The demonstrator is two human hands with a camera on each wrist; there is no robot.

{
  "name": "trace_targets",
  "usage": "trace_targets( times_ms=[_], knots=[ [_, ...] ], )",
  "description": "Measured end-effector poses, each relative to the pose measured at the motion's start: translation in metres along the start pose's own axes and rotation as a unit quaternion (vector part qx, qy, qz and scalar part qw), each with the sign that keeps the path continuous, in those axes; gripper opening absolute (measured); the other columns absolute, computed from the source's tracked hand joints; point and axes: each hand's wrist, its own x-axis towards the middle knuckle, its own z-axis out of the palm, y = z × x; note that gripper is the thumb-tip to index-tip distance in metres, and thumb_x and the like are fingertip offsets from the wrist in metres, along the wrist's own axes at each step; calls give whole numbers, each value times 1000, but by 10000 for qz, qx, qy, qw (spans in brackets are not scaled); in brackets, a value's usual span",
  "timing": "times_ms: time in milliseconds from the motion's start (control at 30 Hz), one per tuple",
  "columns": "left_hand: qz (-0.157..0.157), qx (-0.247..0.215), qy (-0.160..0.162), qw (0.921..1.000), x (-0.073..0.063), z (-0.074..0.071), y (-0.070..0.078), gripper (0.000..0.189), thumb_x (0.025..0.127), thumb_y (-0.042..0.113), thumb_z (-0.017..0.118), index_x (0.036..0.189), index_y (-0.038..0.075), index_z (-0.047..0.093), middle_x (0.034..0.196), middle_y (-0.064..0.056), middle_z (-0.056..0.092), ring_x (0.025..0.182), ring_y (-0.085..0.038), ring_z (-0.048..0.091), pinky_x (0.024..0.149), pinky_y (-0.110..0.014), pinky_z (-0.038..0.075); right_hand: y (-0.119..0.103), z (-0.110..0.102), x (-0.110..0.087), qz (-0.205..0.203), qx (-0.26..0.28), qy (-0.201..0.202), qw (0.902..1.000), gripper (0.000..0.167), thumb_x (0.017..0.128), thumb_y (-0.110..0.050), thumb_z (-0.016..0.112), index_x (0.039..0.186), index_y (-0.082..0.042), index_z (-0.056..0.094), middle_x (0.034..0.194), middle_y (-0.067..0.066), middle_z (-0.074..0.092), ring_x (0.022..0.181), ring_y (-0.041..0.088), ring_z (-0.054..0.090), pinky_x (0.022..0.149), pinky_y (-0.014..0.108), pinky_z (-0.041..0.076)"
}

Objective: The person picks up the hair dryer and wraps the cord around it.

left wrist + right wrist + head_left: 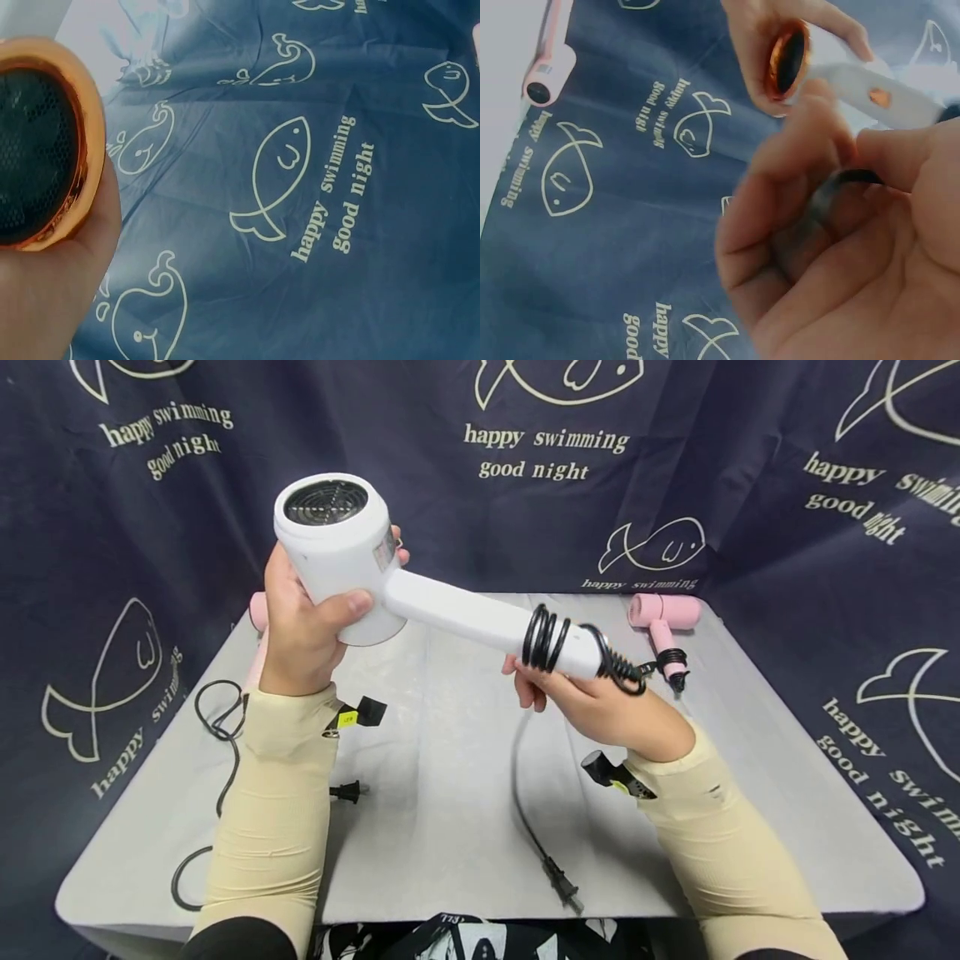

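A white hair dryer [457, 606] is held up above the table, its handle slanting down to the right. My left hand [303, 618] grips the barrel, thumb across its side. In the left wrist view the barrel's copper-coloured ring and dark mesh [37, 150] show beside that hand. Several turns of black power cord [546, 639] are wound round the lower handle. Beneath these turns is my right hand [611, 710], its curled fingers pinching the cord [855, 178] in the right wrist view. The free end of the cord hangs to a black plug [561, 883] near the table's front edge.
A pink hair dryer [665, 614] with its cord wound up lies at the back right of the grey table [465, 827]. Another pink hair dryer [258, 610] is mostly behind my left arm, with a loose cord [225, 731] and plug [347, 792]. Dark blue curtains [420, 527] surround the table.
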Motion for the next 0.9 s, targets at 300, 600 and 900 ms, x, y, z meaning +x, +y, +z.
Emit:
trace_targets(
  times_ms=[300,600,900],
  knots=[
    [294,664,753,9945,4,2,-4,56,67,-4,70,122,-5,60,108,-29,67,92,-42,69,88,-47,58,-6,9,0,243,-828,-267,9959,14,110,-19,47,111,-16,60,74,-9,59,67,6,57,63,25,48],
    [541,1945,1431,9689,6,2,-1,62,67,5,83,126,4,63,114,-19,68,102,-36,65,91,-40,55,-17,6,-6,53,-1380,122,9903,16,109,-20,51,107,-17,67,71,-9,46,61,6,42,63,24,44],
    [436,3117,1007,9438,4,5,2,67,64,13,86,128,5,65,114,-4,70,104,-28,63,91,-33,50,-25,-6,-12,-310,-1708,1010,9796,19,105,-10,56,103,-18,73,66,-10,40,58,5,37,57,20,35]
  ],
)
